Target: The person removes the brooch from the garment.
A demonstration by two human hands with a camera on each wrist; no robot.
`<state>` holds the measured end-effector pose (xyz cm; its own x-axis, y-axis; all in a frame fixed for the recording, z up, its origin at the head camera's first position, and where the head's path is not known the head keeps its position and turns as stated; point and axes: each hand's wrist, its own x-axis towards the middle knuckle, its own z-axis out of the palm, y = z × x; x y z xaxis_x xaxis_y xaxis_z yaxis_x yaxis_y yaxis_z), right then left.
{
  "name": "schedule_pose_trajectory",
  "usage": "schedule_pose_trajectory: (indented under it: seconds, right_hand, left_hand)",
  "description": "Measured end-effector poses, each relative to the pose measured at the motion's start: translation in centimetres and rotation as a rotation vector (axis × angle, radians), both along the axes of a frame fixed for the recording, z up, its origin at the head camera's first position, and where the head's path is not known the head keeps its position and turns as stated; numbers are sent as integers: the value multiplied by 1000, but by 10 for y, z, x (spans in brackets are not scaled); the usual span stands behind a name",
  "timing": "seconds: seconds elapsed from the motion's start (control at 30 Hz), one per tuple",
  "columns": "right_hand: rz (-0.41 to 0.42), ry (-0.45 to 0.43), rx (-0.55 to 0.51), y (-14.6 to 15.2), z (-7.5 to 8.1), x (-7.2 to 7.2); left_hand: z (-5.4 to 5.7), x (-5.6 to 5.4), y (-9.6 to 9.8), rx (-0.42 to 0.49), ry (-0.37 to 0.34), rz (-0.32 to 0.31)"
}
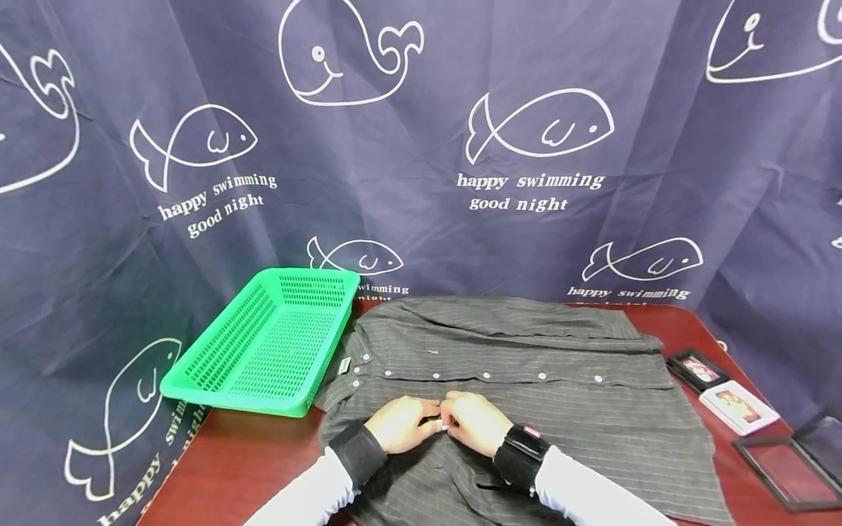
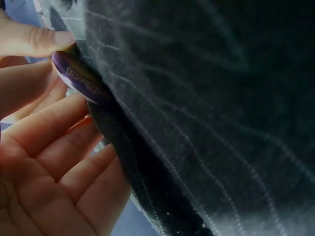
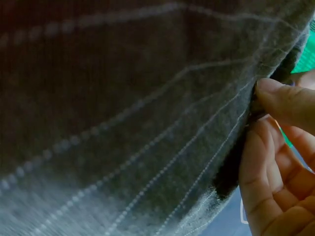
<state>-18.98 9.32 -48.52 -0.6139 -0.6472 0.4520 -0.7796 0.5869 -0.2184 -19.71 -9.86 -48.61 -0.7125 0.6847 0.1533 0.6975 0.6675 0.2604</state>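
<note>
A dark grey pinstriped button-up shirt (image 1: 559, 416) lies spread on the table, its collar toward the left. Over its front my two hands meet, fingertips almost together. My left hand (image 1: 403, 425) pinches a round purple badge (image 2: 78, 78) with small lettering, right against the shirt's fabric (image 2: 197, 123); its other fingers spread loosely below. My right hand (image 1: 476, 422) pinches the raised shirt edge between thumb (image 3: 283, 98) and forefinger, where a sliver of purple shows behind the thumb. The fabric hides much of the badge.
A green plastic basket (image 1: 316, 387) stands at the left on the red-brown table (image 1: 243, 467). To the right lie a black-framed picture box (image 1: 699, 369), a white-framed one (image 1: 740, 408) and an opened black frame case (image 1: 789, 471). A dark blue fish-print curtain (image 1: 421, 175) hangs behind.
</note>
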Motion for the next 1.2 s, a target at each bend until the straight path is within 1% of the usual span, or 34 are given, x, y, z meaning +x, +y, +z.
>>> schedule_pose_trajectory:
  seconds: [0.13, 0.23, 0.43, 0.53, 0.63, 0.7, 0.8, 0.9, 1.0, 1.07, 1.2]
  right_hand:
    - [25, 2, 19, -2, -4, 7]
    - [41, -9, 48, -3, -5, 10]
    - [41, -10, 111, -5, -2, 9]
    - [49, -12, 133, -4, 1, 8]
    - [64, -4, 118, -3, 5, 7]
    - [79, 23, 98, -3, 8, 6]
    - [104, 93, 89, -3, 10, 4]
    - [111, 193, 142, -3, 9, 4]
    - [90, 259, 199, -4, 7, 6]
    - [74, 274, 221, -4, 6, 6]
    - [69, 262, 236, -3, 5, 7]
  left_hand:
    - [-11, 7, -1, -7, 56, -6]
    - [-16, 11, 0, -12, 106, 5]
    - [-15, 14, 5, -38, 174, 62]
    - [-15, 15, 7, -47, 197, 71]
    - [-15, 14, 8, -41, 219, 70]
    - [-15, 13, 8, -39, 231, 71]
    - [-16, 10, 7, -37, 239, 70]
    - [-17, 7, 7, -22, 233, 65]
    - [-16, 4, 6, -6, 224, 62]
    - [-16, 3, 6, 3, 222, 61]
    - [-15, 1, 6, 5, 215, 68]
